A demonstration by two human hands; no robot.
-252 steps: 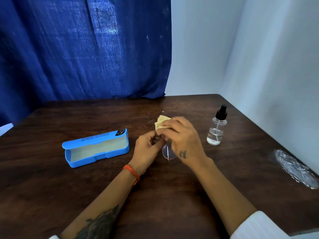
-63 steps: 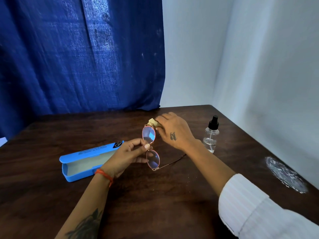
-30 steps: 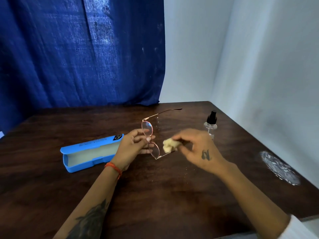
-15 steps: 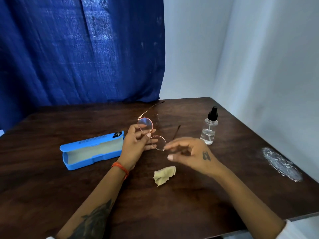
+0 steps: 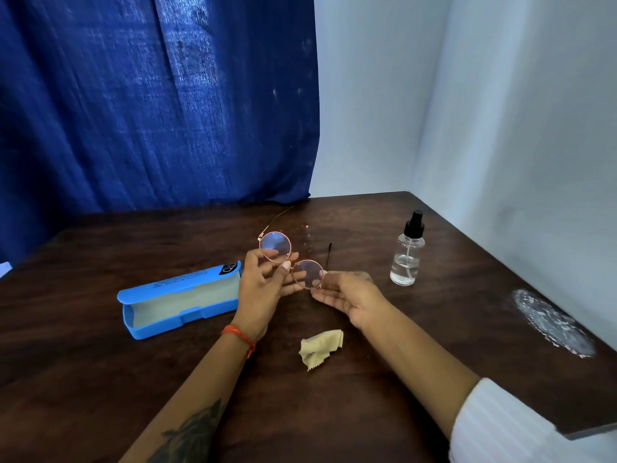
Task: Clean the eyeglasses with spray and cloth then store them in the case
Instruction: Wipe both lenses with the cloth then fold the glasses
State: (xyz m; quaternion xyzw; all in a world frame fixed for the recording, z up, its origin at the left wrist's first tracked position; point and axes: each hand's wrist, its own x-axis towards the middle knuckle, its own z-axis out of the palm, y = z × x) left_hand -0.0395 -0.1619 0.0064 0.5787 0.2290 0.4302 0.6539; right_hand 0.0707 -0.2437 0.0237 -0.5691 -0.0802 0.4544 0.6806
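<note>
The wooden table (image 5: pixel 367 412) is taking up most of the view, with a blue curtain (image 5: pixel 150 101) hanging behind it. On the left side the blue case (image 5: pixel 180 300) is lying open with its pale lining showing, and off to the right the clear spray bottle (image 5: pixel 408 251) is standing upright, well apart from the hands. The eyeglasses (image 5: pixel 291 262) are being held up just above the table in the middle, both temple arms unfolded: the left hand (image 5: pixel 263 289) is pinching them at the bridge and the rim of the far lens, while the right hand (image 5: pixel 347 292) is sitting palm-up at the hinge end of the near lens, fingertips on the frame, fingers fairly straight. The tan cloth (image 5: pixel 321 348) is lying crumpled on the table just below the hands, nobody touching it. Looks to me like wiping is done and folding comes next, so I'd be keeping fingers on the metal only, swinging each temple in gently at the hinge, then laying them lens-up in the case. Labels: there's a small black logo patch and some dark print on the case lid, but it's too small to read.
</note>
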